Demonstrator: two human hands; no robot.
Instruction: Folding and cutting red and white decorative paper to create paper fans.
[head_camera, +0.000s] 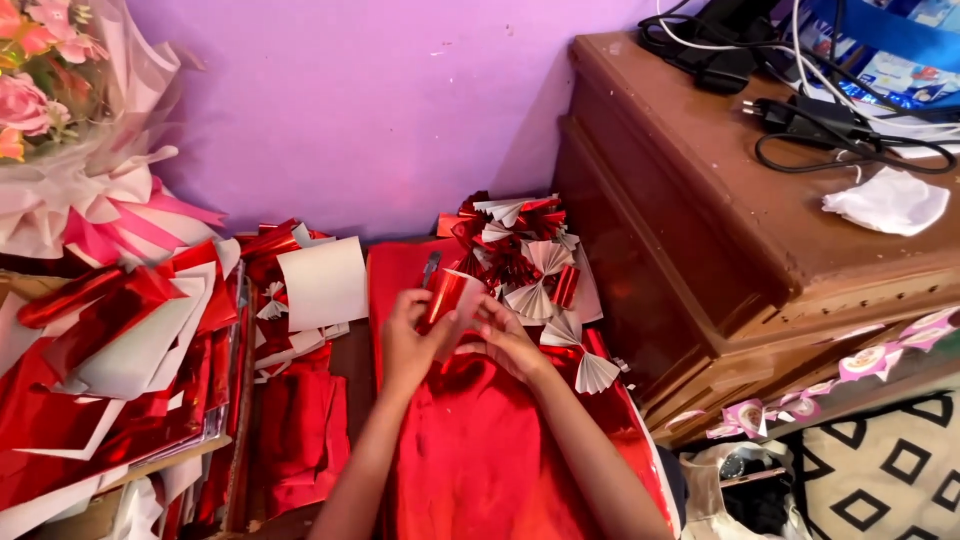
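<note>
Left of the dark brown wooden cabinet (760, 250), over a shiny red foil sheet (480, 450): left hand (408, 340) and right hand (510, 338), fingers curled, pinching a small red-and-white folded foil piece (452, 295). Just beyond, heaped against the cabinet: pleated red-and-white paper fans (530, 265). Along the cabinet's lower edge: pink-and-white round stickers (860, 362).

- A big sheet of shiny red foil (480, 450) covers the work surface right under the person's arms.
- At its far end sits a heap of folded red-and-white paper fans (525, 255).
- To the left, a white card (322, 282) rests among loose red foil scraps (110, 340).
- On the right, a brown wooden cabinet (700, 250) carries black cables (800, 120) and a crumpled white cloth (888, 202).
</note>
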